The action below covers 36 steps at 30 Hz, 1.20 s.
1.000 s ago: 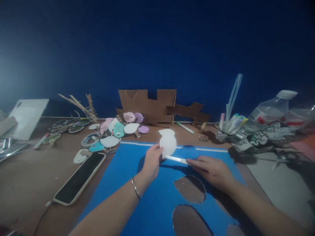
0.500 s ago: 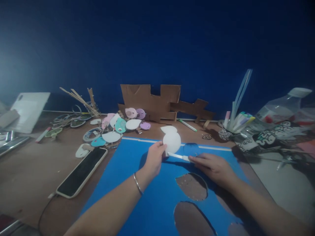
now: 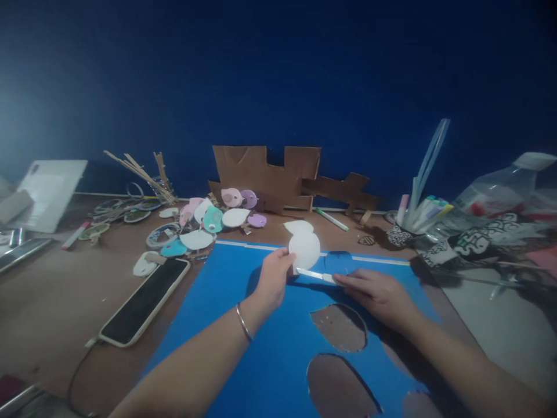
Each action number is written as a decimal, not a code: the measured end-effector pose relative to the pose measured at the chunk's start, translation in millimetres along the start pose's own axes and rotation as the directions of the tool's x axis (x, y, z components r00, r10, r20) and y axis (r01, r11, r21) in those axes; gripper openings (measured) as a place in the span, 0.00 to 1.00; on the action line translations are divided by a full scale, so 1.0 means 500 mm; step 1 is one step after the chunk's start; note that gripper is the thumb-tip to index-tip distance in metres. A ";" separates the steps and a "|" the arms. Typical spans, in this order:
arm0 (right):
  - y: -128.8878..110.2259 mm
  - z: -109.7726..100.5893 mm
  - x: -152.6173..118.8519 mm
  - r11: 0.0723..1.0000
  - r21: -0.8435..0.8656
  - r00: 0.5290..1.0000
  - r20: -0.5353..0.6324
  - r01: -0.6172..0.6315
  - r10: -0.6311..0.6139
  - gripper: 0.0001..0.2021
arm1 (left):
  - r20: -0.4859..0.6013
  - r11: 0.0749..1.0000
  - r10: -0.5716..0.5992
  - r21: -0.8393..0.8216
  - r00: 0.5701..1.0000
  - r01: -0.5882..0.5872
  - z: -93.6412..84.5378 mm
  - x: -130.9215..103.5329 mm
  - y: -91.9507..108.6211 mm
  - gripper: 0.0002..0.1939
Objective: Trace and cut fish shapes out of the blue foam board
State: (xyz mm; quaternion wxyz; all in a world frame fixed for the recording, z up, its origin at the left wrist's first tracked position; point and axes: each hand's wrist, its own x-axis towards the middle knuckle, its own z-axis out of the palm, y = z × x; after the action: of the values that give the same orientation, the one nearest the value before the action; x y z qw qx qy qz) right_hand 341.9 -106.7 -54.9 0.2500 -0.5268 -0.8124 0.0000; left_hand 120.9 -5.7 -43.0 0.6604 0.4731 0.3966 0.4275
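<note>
My left hand pinches the lower left edge of a round white cutout, held tilted up above a blue sheet. In my right hand is a slim white craft knife, its blade pointing left. The blade's tip is at the cutout's lower edge, close to my left fingers; whether it touches cannot be made out. Just behind the round piece lies a white leaf-shaped cutout. Leaf-shaped holes in the blue sheet show the brown table beneath.
A phone with a cable lies to the left. Behind it sit several pastel bird-shaped cutouts. Brown cardboard leans against the blue wall. At right stand a cup of markers and a plastic bottle.
Almost nothing differs. Both hands keep their holds, and the knife stays at the cutout's lower edge; the view has shifted very slightly.
</note>
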 end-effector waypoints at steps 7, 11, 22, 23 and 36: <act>0.000 0.000 0.002 1.000 -0.003 1.000 -0.010 -0.001 0.001 0.17 | -0.010 1.000 -0.011 0.022 1.000 0.011 0.000 -0.001 0.002 0.12; 0.003 0.002 -0.002 1.000 0.011 1.000 -0.008 -0.021 0.021 0.17 | -0.006 1.000 -0.016 -0.011 1.000 0.016 0.001 0.001 0.002 0.12; 0.004 0.000 0.001 0.999 0.022 0.999 0.012 -0.039 0.039 0.16 | 0.031 1.000 0.008 -0.023 0.999 -0.008 0.003 0.001 -0.001 0.11; 0.004 -0.001 0.001 0.999 0.025 0.999 0.006 -0.041 0.040 0.16 | 0.042 1.000 0.009 -0.023 0.999 -0.009 0.003 0.000 0.001 0.11; 0.002 -0.009 0.002 0.999 -0.004 0.999 -0.020 -0.036 0.036 0.16 | 0.018 1.000 -0.012 -0.014 1.000 0.012 0.003 0.003 0.003 0.11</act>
State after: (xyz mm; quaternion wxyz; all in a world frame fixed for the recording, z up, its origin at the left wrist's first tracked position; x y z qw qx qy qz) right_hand 344.4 -106.7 -50.6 0.2570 -0.5417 -0.8003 -0.0024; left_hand 122.6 -4.7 -41.5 0.6697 0.4699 0.3905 0.4221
